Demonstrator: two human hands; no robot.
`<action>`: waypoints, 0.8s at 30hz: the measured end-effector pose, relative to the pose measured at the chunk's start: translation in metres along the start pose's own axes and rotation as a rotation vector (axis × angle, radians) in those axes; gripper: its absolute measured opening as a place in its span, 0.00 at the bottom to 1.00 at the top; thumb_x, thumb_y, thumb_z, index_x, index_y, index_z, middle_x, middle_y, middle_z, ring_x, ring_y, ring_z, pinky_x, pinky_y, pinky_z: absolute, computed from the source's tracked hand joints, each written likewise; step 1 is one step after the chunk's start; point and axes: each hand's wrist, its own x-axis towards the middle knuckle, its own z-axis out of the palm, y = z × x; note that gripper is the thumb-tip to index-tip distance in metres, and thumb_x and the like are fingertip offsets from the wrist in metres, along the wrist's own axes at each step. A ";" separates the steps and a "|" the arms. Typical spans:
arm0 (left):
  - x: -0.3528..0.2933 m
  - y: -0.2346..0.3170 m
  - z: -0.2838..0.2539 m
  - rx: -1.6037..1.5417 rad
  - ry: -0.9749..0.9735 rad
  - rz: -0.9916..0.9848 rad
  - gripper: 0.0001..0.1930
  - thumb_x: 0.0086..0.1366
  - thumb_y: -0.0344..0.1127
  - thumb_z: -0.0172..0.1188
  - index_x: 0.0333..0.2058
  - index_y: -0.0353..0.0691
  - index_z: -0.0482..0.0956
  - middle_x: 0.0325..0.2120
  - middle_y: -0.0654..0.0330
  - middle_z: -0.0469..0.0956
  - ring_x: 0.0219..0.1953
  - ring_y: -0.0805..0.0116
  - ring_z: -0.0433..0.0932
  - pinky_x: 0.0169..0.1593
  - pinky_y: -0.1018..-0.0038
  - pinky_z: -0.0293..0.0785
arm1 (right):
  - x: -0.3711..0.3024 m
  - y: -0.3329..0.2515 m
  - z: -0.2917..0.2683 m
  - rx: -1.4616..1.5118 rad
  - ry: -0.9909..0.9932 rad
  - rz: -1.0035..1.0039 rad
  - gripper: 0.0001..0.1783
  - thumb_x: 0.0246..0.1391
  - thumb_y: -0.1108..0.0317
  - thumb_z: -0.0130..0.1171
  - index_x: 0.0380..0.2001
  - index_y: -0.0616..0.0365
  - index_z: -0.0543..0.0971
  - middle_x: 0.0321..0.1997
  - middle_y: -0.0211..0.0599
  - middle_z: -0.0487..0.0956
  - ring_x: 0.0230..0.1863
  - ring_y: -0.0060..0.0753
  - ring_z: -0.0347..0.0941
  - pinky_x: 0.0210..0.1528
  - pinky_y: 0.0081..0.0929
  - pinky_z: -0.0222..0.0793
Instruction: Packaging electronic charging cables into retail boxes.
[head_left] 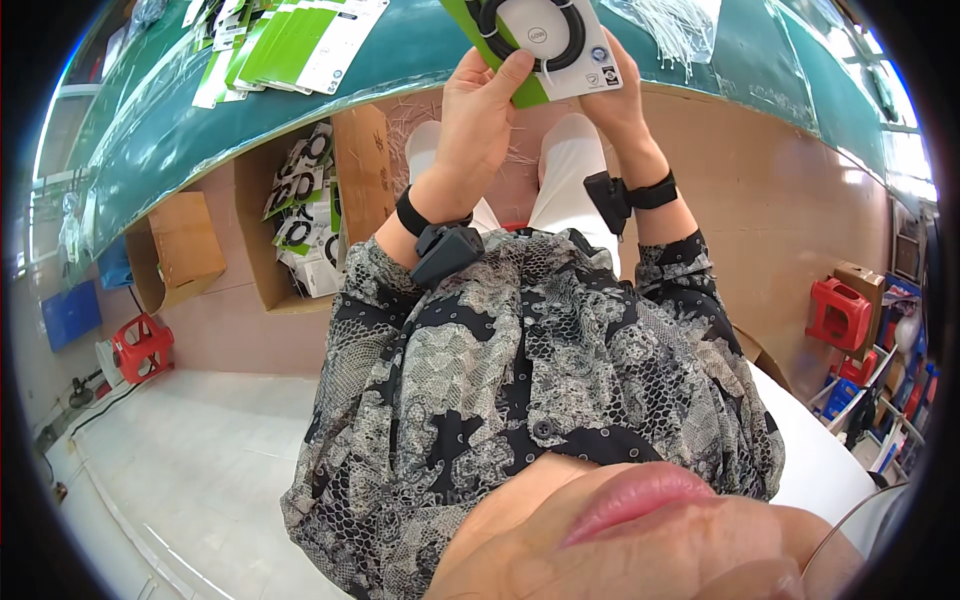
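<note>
A green and white backing card [590, 84] with a coiled black cable [572, 40] on its front is held up over the near edge of the bench; its top runs out of the picture. My left hand [478, 118] pinches the card's lower left, thumb across the front near the coil and the other fingers mostly hidden. At the card's right side, my right hand [618, 98] is closed on the edge, with most of its fingers out of sight behind it. Black straps with small dark devices sit on both wrists.
Several flat green and white cards [300, 45] lie fanned on the green bench [400, 60] at left. White ties [672, 28] lie in a clear bag at right. Below stands a carton [262, 225] of carded cables, with a smaller box [187, 240] and red stools [142, 348] farther out.
</note>
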 end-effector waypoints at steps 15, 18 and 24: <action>-0.004 -0.008 -0.008 0.041 -0.011 -0.132 0.11 0.64 0.29 0.58 0.46 0.37 0.75 0.41 0.61 0.79 0.43 0.73 0.77 0.47 0.76 0.75 | -0.032 0.038 0.004 0.113 0.036 0.097 0.15 0.47 0.78 0.59 0.41 0.63 0.77 0.35 0.38 0.80 0.35 0.23 0.75 0.40 0.21 0.70; -0.004 -0.010 -0.008 0.052 -0.031 -0.152 0.11 0.65 0.30 0.58 0.45 0.37 0.76 0.41 0.61 0.79 0.43 0.73 0.77 0.47 0.76 0.75 | -0.034 0.038 0.008 0.073 0.047 0.016 0.14 0.45 0.78 0.61 0.39 0.63 0.78 0.33 0.40 0.79 0.33 0.27 0.75 0.38 0.22 0.71; -0.004 -0.010 -0.017 0.083 -0.074 -0.107 0.12 0.65 0.31 0.58 0.46 0.36 0.74 0.41 0.62 0.79 0.42 0.74 0.77 0.46 0.76 0.75 | -0.027 0.037 -0.009 0.150 -0.135 0.131 0.10 0.47 0.77 0.61 0.36 0.63 0.79 0.34 0.41 0.80 0.34 0.33 0.78 0.37 0.25 0.73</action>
